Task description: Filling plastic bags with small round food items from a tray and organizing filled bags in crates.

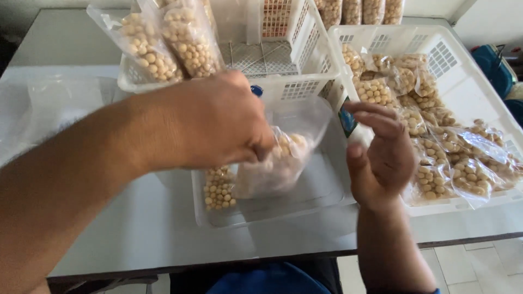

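Note:
My left hand (218,122) is closed on the top of a clear plastic bag of round beige nuts (278,163), held over a clear shallow tray (305,198) on the table. Another small bag of the same nuts (219,188) lies at the tray's left end. My right hand (381,155) hovers beside the tray's right edge, fingers apart and curled, holding nothing. A small blue thing (256,90) shows just behind my left hand; what it is I cannot tell.
A white perforated basket (468,76) on the right holds several filled nut bags (452,158). A second white basket (294,65) at the back has two upright bags (169,43) at its left. The grey table's near edge (218,261) runs below; tiled floor lies beyond at right.

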